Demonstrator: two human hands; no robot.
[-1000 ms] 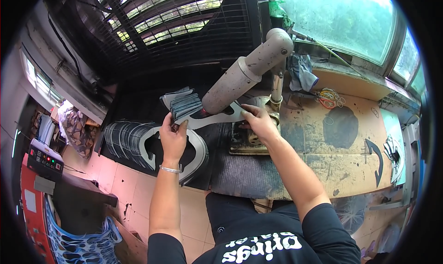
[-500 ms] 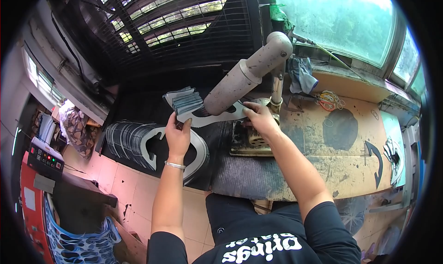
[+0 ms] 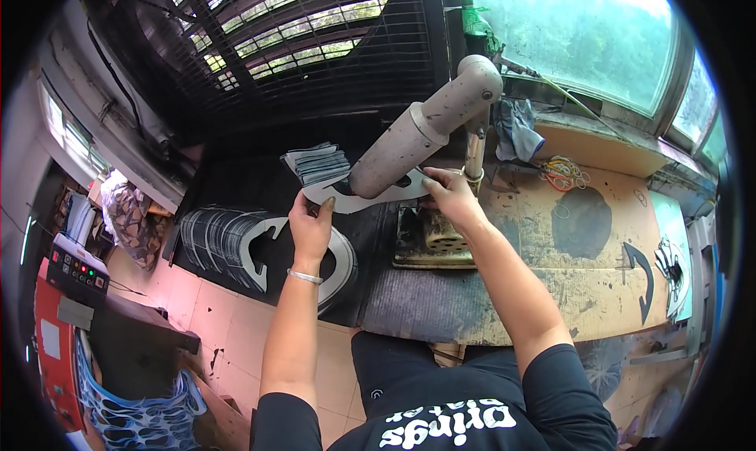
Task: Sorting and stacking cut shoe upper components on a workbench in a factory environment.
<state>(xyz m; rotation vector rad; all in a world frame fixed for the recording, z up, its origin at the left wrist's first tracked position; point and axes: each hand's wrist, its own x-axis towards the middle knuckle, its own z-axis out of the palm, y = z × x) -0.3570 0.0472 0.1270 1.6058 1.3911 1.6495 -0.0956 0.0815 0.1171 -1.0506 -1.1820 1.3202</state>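
Note:
A flat grey curved piece with cut-outs (image 3: 370,204), shaped like a shoe-upper part, is held level between my two hands. My left hand (image 3: 312,229) pinches its left end between thumb and fingers. At its right end my right hand (image 3: 453,201) grips the edge in the same way. The rounded lower end of a thick grey metal machine arm (image 3: 400,148) hangs over the middle of the piece and hides part of it. Just beyond my left hand lies a fanned stack of grey-blue pieces (image 3: 321,163).
On the black surface left of me lies a row of overlapping curved pieces (image 3: 211,244). A stained metal base (image 3: 431,254) stands under the machine. Cardboard (image 3: 520,297) covers the table at right, with a grey cloth (image 3: 517,128) and looped cords (image 3: 565,174) behind.
Both hands and the grey curved piece have shifted slightly to the right and a little nearer to me under the machine arm. The grip of each hand looks the same.

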